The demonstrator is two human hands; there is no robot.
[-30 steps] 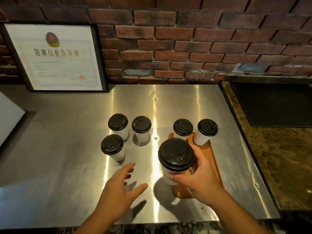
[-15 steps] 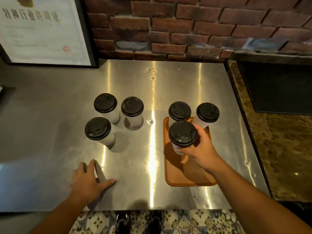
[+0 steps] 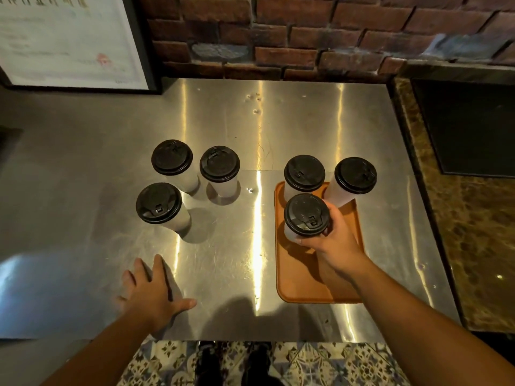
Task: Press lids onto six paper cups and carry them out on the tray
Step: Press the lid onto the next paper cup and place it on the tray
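Note:
Several white paper cups with black lids stand on a steel counter. An orange tray (image 3: 295,288) lies at the right. Two lidded cups (image 3: 304,174) (image 3: 354,179) stand at the tray's far end. My right hand (image 3: 334,238) grips a third lidded cup (image 3: 306,215) on the tray, just in front of those two. Three more lidded cups (image 3: 160,207) (image 3: 174,162) (image 3: 220,169) stand on the counter to the left. My left hand (image 3: 150,291) rests flat on the counter, fingers spread, near the front edge.
A framed certificate (image 3: 72,43) leans on the brick wall at the back left. A marble counter (image 3: 479,246) with a dark mat (image 3: 471,126) borders the steel surface (image 3: 83,162) on the right. Patterned floor tiles (image 3: 320,363) show below the front edge.
My right hand has brought the cup down from the air onto the tray behind the two far cups. My left hand has dropped flat onto the counter.

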